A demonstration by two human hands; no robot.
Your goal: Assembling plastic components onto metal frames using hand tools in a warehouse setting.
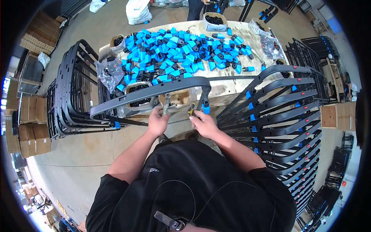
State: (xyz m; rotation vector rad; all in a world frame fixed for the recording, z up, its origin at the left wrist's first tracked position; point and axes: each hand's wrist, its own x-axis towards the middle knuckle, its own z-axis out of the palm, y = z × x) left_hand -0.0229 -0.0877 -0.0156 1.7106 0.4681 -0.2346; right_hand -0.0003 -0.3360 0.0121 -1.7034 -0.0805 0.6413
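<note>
Left hand (157, 123) is curled around a slim grey tool (166, 103) that stands upright just under the dark curved frame (154, 91), fingers pressed together on its handle. Right hand (203, 123) sits close beside it, fingers pinched on a small tool with a yellow grip (191, 110), right next to a blue clip (206, 107) fixed to the frame's short upright bar. That frame lies across the near edge of the surface (228, 86), bowing from the near left corner toward the right edge. Behind it a big heap of blue and black plastic parts (181, 50) covers the middle of the surface, with a small box of black pieces (215, 21) at the far edge and a clear bag (110, 71) at the left edge. Finished frames with blue clips are stacked in a row (278, 116) off the right edge, and bare dark frames (71, 92) stand off the left edge. Another person (195, 8) stands beyond the far edge.
</note>
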